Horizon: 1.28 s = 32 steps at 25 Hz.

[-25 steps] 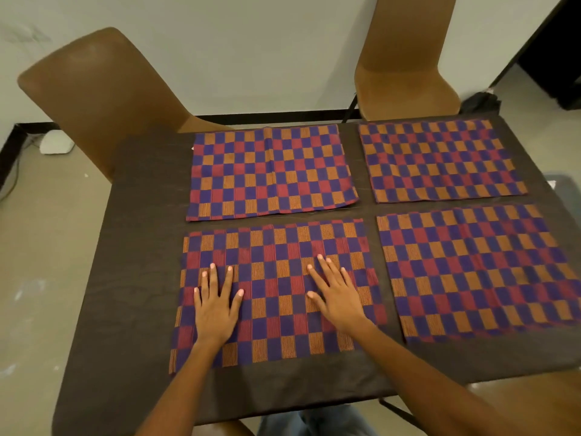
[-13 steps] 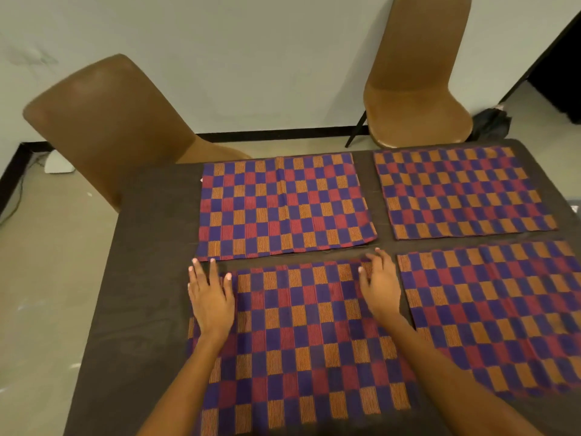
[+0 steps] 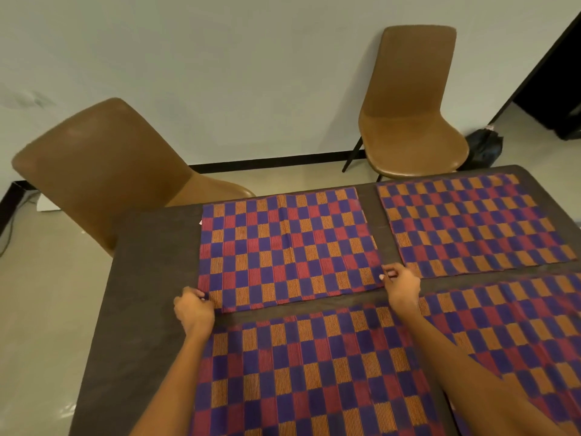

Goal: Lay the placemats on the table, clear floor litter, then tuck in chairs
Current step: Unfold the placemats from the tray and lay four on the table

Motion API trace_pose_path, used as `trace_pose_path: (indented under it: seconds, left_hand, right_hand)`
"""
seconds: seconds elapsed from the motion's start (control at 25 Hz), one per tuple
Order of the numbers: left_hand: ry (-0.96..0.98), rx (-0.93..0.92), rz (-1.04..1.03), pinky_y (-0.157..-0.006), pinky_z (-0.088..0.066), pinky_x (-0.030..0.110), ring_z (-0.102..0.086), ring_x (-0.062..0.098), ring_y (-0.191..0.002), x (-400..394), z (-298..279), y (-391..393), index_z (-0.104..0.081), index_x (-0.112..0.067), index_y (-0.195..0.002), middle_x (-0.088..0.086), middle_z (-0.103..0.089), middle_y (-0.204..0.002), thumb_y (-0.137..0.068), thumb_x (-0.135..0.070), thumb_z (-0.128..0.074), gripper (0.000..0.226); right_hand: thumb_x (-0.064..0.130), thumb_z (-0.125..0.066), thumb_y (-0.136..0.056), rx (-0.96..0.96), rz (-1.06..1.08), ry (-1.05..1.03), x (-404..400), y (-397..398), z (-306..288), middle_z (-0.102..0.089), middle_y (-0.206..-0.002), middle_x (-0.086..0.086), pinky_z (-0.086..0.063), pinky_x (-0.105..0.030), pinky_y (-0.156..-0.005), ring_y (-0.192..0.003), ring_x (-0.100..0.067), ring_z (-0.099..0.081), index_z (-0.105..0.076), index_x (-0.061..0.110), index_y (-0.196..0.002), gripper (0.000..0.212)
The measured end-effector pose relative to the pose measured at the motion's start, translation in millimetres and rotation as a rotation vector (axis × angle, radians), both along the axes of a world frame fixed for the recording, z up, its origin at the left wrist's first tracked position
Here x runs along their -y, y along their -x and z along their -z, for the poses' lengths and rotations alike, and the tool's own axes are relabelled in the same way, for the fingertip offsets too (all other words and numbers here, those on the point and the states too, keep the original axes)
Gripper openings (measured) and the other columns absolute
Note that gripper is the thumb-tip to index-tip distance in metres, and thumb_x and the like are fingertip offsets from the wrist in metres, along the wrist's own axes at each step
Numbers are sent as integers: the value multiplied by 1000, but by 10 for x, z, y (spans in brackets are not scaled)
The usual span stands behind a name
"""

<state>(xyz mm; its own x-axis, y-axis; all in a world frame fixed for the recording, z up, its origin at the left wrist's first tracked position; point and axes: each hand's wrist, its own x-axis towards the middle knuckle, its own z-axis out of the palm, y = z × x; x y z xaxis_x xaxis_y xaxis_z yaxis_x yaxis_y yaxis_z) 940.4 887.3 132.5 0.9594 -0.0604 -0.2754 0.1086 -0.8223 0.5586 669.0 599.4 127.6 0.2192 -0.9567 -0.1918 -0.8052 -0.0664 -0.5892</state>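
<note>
Head: both hands (image 3: 403,287) pinching placemat (image 3: 286,247)

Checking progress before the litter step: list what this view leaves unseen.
- Floor under the table: hidden by the tabletop, head view, so litter there cannot be judged.
- Near-right placemat: cut off by the frame edge and crossed by the right forearm.
- Far-left placemat near corners: covered by the left hand and right hand.

Near mats (image 3: 314,372): cut off by bottom edge.
Right mats (image 3: 471,221): run past right edge.
Left chair (image 3: 103,171): seat partly hidden behind surface (image 3: 151,262).
Fingertips (image 3: 388,273): curled, partly hidden.
Dark bag (image 3: 484,149): too blurred to identify.
</note>
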Motion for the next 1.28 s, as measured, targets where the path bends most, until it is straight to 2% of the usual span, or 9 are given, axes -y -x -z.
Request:
trace_pose_path:
  seconds: [0.32, 0.48, 0.64, 0.72, 0.8, 0.88, 1.04, 1.16, 1.28]
  left_hand:
    - [2, 31, 30, -85, -49, 46, -60, 41, -93, -168, 106, 0, -68, 3, -93, 27, -63, -104, -81, 10, -57, 18]
    - [-104, 68, 82, -91, -45, 49, -51, 42, -107, -103, -12, 70, -64, -1, -104, 27, -51, -119, -78, 10, -60, 28]
    - [-124, 306, 605, -113, -26, 48, -26, 38, -140, 249, 9, 423, -50, -7, -134, 21, -30, -151, -86, 2, -56, 49]
    - [-93, 249, 932, -118, -7, 44, -2, 26, -147, 449, 116, 690, -26, -14, -148, 6, -5, -158, -96, -8, -38, 54]
    - [-102, 172, 1078, -121, 1, 42, 14, 15, -144, 558, 226, 871, -3, -21, -149, -5, 13, -154, -94, -32, -9, 57]
    - [-129, 198, 1090, -120, 5, 40, 19, 10, -143, 559, 347, 909, 4, -29, -147, -8, 16, -154, -89, -46, 2, 61]
    - [-178, 296, 1033, -118, 3, 39, 12, 12, -144, 407, 499, 847, -4, -35, -148, -6, 5, -157, -95, -53, 3, 57]
    - [-177, 334, 1017, -117, -7, 44, 1, 18, -146, 410, 484, 827, -12, -30, -148, -2, -4, -158, -96, -52, 4, 59]
    - [-172, 353, 897, -120, -1, 40, -6, 23, -146, 333, 392, 996, -18, -21, -149, 6, -12, -157, -100, -46, -4, 57]
  right_hand:
    - [8, -66, -86, 32, 15, -30, -43, 130, 70, -65, -103, -16, -52, -35, -72, -91, -30, -63, -68, 6, -106, 20]
    - [9, -64, -87, -136, -23, 102, -135, 59, -2, -59, -117, -18, -52, -41, -77, -104, -33, -57, -65, 6, -110, 23]
    - [13, -59, -91, -111, -395, 312, -618, -410, 4, -49, -138, -16, -44, -50, -102, -129, -35, -44, -59, 6, -123, 33]
    - [20, -52, -95, -115, -708, 365, -963, -673, 120, -44, -145, -14, -35, -53, -108, -136, -32, -39, -55, 10, -131, 38]
    - [37, -25, -102, -180, -923, 314, -1173, -764, 234, -32, -153, -9, -27, -51, -112, -142, -27, -27, -43, 13, -141, 49]
    - [50, -4, -100, -245, -960, 331, -1098, -647, 321, -21, -157, -5, -24, -49, -115, -145, -23, -17, -30, 18, -148, 63]
    - [68, -4, -91, -340, -853, 298, -620, -128, 370, 4, -160, 4, -1, -37, -119, -147, -15, 5, -7, 25, -152, 74]
    - [73, 4, -86, -433, -704, 278, -302, 200, 303, 4, -158, 1, -9, -43, -121, -147, -18, 2, -8, 17, -151, 86]
    - [71, 1, -89, -421, -647, 266, -487, 280, 203, -1, -158, -3, -12, -44, -120, -147, -20, -2, -12, 12, -151, 87]
